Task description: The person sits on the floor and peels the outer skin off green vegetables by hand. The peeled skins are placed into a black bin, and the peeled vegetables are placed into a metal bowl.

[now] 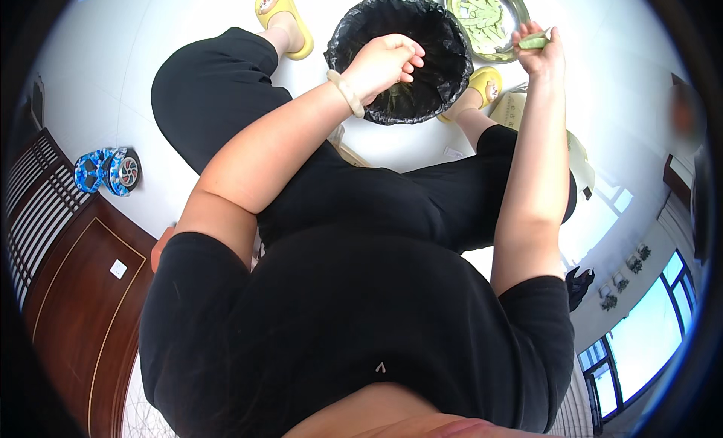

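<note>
My left hand point(390, 62), with a pale bangle point(345, 93) at its wrist, is above a round bin lined with a black plastic bag point(443, 90). Its fingers are curled; whether they hold anything small is hidden. To the right, my right hand point(542, 51) grips a flat green bean pod point(534, 41) between thumb and fingers. That hand is beside the rim of a steel bowl point(518, 11), which contains several pale green bean pieces point(483, 23). A few bits of green scrap show faintly inside the bin.
Yellow slippers point(296, 28) are on my feet, either side of the bin. A pale bag with printing point(510, 107) lies by my right leg. At left are a blue hoverboard point(107, 171) and dark wooden furniture point(85, 280). Potted plants point(621, 282) line the right wall near windows.
</note>
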Available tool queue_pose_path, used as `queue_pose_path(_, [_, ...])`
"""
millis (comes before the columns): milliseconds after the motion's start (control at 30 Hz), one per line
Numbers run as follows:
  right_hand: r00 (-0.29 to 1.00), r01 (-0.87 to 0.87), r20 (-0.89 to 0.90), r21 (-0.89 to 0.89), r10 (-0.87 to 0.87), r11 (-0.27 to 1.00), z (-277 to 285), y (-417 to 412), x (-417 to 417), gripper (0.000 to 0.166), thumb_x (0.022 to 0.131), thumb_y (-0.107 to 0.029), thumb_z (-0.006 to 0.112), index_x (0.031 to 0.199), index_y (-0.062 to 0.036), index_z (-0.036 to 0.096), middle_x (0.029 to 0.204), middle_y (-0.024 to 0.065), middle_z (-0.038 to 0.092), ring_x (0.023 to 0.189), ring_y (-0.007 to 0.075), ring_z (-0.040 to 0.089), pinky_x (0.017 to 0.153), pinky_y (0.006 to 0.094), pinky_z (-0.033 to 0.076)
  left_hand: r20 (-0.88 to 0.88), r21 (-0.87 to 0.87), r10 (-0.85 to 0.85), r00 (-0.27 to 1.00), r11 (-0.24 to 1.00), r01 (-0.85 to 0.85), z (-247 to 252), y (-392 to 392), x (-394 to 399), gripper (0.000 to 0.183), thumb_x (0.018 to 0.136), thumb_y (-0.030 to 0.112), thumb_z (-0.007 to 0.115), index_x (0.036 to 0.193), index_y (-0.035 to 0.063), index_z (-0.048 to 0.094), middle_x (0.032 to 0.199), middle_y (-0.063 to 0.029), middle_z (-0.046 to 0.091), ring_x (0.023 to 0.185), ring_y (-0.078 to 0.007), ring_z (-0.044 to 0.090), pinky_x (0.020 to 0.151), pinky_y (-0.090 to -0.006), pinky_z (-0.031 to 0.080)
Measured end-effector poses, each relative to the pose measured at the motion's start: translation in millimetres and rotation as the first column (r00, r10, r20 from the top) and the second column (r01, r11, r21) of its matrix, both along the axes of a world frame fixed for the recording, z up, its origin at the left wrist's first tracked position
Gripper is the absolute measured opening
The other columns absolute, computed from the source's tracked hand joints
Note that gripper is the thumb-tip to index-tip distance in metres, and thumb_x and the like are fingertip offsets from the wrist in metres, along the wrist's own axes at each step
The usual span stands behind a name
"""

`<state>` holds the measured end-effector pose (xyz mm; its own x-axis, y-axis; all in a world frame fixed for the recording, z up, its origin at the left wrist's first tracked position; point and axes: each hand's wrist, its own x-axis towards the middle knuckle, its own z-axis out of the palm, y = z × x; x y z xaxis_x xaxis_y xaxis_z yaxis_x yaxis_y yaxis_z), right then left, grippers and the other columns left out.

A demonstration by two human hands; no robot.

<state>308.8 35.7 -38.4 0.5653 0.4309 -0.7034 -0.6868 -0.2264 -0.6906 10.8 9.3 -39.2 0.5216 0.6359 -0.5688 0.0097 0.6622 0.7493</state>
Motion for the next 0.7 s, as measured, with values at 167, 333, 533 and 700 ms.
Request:
queue_pose_path(167, [0.965, -0.179, 0.136, -0.291, 0.226, 0.940, 7.4, 5.6, 53.6, 0.078, 0.091, -0.038, 0.052, 0.144, -0.0045, 0.005, 0.141, 0.0247, 0.022, 0.127, 0.0375, 0.033, 0.105, 0.0548, 0.029, -0.121, 0.049, -0.098, 0.988, 0.993, 0.104, -19.4, 1.3, 4.1, 0.026, 0.093, 0.024, 0.052, 0.105, 0.0020, 0.060, 0.099, -0.0045, 0.062, 0.092, -0.0101, 0.056, 0.084, -0.0249, 0.045])
queue_pose_path(333, [0.692, -0.550, 0.412, -0.231, 0.593, 0.803, 92.1, -50.6, 122.5, 0.041, 0.095, -0.029, 0.047, 0.125, -0.0016, 0.049, 0.119, 0.0120, 0.058, 0.110, 0.0197, 0.055, 0.096, 0.0328, 0.042, -0.324, 0.098, -0.299, 0.897, 0.933, 0.347, -15.3, -1.5, 6.5, 0.032, 0.090, 0.023, 0.056, 0.110, -0.0003, 0.060, 0.106, -0.0070, 0.063, 0.101, -0.0126, 0.055, 0.091, -0.0249, 0.040])
queue_pose_path(533, [0.593, -0.550, 0.387, -0.446, 0.706, 0.706, 104.2, -186.4, 193.6, 0.019, 0.092, -0.018, 0.050, 0.091, -0.0031, 0.063, 0.080, 0.0012, 0.065, 0.075, 0.0112, 0.061, 0.081, 0.0261, 0.048, -0.306, 0.326, -0.228, 0.924, 0.887, 0.327, -20.9, -2.8, 8.0, 0.023, 0.084, 0.021, 0.063, 0.086, -0.0021, 0.068, 0.113, -0.0161, 0.062, 0.104, -0.0198, 0.058, 0.092, -0.0270, 0.040])
queue_pose_path(700, [0.409, -0.577, 0.081, -0.749, 0.909, 0.326, 32.1, -228.8, 183.0, 0.037, 0.084, -0.028, 0.060, 0.117, -0.0123, 0.058, 0.098, 0.0002, 0.062, 0.086, 0.0106, 0.057, 0.078, 0.0260, 0.043, -0.414, 0.118, -0.233, 0.880, 0.945, 0.306, -16.2, 4.9, 6.2, 0.028, 0.086, 0.026, 0.063, 0.079, -0.0010, 0.065, 0.101, -0.0089, 0.066, 0.095, -0.0132, 0.057, 0.088, -0.0244, 0.040])
